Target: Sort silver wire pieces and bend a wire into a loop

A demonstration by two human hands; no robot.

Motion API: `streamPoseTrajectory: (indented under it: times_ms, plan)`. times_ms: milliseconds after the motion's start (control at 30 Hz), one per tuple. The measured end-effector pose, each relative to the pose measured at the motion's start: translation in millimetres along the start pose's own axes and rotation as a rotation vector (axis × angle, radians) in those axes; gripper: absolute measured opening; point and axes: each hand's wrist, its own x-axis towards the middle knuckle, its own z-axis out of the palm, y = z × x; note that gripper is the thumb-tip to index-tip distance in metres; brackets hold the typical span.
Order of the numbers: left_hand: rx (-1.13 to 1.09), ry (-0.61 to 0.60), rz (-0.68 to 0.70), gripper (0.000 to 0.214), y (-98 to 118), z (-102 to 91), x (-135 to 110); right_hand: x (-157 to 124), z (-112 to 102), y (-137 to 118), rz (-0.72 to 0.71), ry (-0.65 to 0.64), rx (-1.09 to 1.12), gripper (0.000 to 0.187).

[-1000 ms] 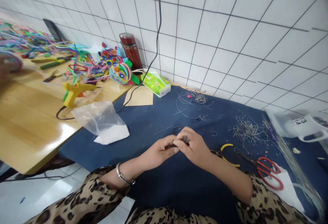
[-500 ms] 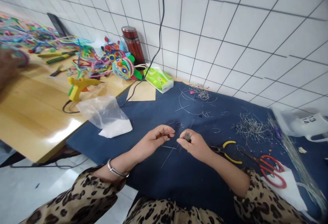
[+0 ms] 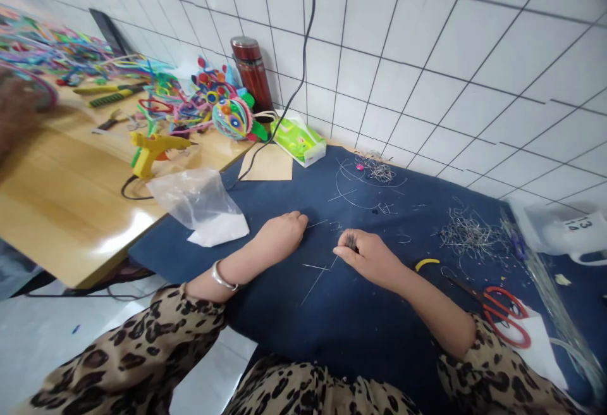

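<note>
My right hand is closed around a small bundle of short grey wires, held just above the dark blue cloth. To its left, my left hand rests low on the cloth with its fingers curled together and the tips mostly hidden. A thin straight wire sticks out from those fingertips. Between and below the hands lie a short silvery wire and a longer thin wire, which cross.
Orange-handled scissors and yellow-handled pliers, partly hidden, lie right of my right arm. Beyond is a wire tangle. At left are a plastic bag, a yellow glue gun and another person's blurred hand.
My left hand has moved left and down from beside my right hand to the cloth, its fingers closing at a wire. My right hand keeps its bundle; the view has shifted slightly.
</note>
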Motion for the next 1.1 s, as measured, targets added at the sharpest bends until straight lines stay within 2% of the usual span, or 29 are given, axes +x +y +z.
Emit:
streamPoseTrajectory:
  times_ms: [133, 267, 467, 567, 700, 833, 900, 967, 1100]
  plan:
    - [-0.020, -0.041, 0.026, 0.020, -8.9, -1.1, 9.1, 4.4, 4.0, 16.3, 0.145, -0.029, 0.133, 0.017]
    - [-0.065, -0.037, 0.035, 0.016, -11.7, -6.2, 7.8, 12.4, 7.6, 29.3, 0.283, -0.013, 0.323, 0.021]
    - [-0.495, 0.024, 0.171, 0.010, 19.1, -9.6, 0.8, 23.1, 17.3, 25.2, 0.239, 0.022, 0.614, 0.028]
    - [-0.578, 0.046, 0.204, 0.010, 33.8, -11.8, -3.1, 24.9, 19.7, 24.6, 0.199, 0.060, 0.685, 0.027]
    - [-0.594, 0.054, 0.277, 0.018, 32.5, -18.7, -17.3, 17.3, -4.1, 24.0, 0.181, 0.121, 0.568, 0.031]
    - [-0.429, -0.065, 0.563, 0.027, 25.6, -22.0, -37.6, 4.4, -32.9, 20.9, 0.127, 0.103, 0.161, 0.031]
    - [-0.330, -0.088, 0.661, 0.025, 26.2, -21.9, -44.1, 0.6, -35.1, 20.9, 0.076, 0.049, -0.003, 0.029]
    - [-0.243, -0.082, 0.701, 0.020, 28.6, -21.9, -46.1, -1.0, -30.4, 22.4, 0.033, 0.002, -0.092, 0.027]
    - [-0.130, -0.062, 0.747, 0.016, 33.2, -22.4, -41.9, -3.8, -23.3, 26.2, 0.042, -0.022, -0.131, 0.026]
